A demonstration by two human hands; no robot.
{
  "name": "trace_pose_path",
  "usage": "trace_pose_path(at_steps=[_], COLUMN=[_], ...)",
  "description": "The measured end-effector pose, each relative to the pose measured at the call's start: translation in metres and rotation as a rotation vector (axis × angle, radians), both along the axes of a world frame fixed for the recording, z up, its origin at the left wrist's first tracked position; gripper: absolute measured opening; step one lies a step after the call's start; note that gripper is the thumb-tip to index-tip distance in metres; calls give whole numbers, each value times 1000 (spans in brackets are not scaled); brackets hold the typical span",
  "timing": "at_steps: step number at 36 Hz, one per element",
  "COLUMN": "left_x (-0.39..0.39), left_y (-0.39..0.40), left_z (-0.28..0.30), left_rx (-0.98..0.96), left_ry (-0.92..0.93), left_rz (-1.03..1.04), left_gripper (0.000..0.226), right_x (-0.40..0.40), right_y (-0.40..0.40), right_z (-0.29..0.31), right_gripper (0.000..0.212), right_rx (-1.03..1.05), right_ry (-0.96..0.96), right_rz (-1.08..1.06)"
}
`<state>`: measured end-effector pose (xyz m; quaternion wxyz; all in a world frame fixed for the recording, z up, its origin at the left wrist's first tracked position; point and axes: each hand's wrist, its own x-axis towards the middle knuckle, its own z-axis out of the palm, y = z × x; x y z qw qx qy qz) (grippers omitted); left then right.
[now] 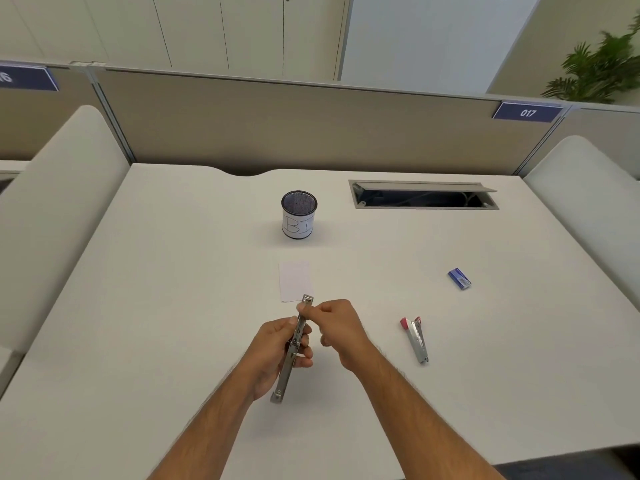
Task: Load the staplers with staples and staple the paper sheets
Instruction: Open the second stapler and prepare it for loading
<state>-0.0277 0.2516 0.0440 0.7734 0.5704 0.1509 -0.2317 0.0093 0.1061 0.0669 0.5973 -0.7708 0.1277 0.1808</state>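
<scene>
- Mesh pen cup (299, 215), paper-wrapped, stands on desk (173, 306); contents cannot be made out.
- Opened metal stapler (292, 351) is gripped by left hand (277, 355); its far end is pinched by right hand (337, 327).
- Paper sheet (294, 280) partly hidden behind it.

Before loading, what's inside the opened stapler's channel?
Not clear: left hand grips the opened stapler, right hand pinches near its far end; fingers cover the channel.

mesh pen cup (299, 215) mid-desk, open cable hatch (424, 195) back right, potted plant (602, 64) beyond partition (277, 123).
</scene>
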Motion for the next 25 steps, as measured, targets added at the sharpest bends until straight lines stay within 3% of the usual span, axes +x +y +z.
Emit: trace_pose_path(at_steps=[5,9,11,14,21,25], left_x=[-1,-6,-9,-11,-11,-10], left_y=[4,13,19,26,21,21], left_z=[-6,-14,-17,-20,-32,-36], left_rx=[124,576,716,718,871,956], left_ry=[-35,-260,-370,-489,-745,-820], left_rz=[-40,-133,-159,-252,-292,-295], left_gripper=[39,20,32,42,8,7], right_x=[5,8,8,9,8,7], right_y=[-1,-5,-5,-4,-2,1], right_z=[-9,-20,-24,-27,-35,-39], right_gripper=[34,29,26,25,26,44], right_rx=[15,42,24,15,53,34], right_ry=[59,99,113,144,189,182], right_rz=[-3,-37,-43,-54,-35,-54])
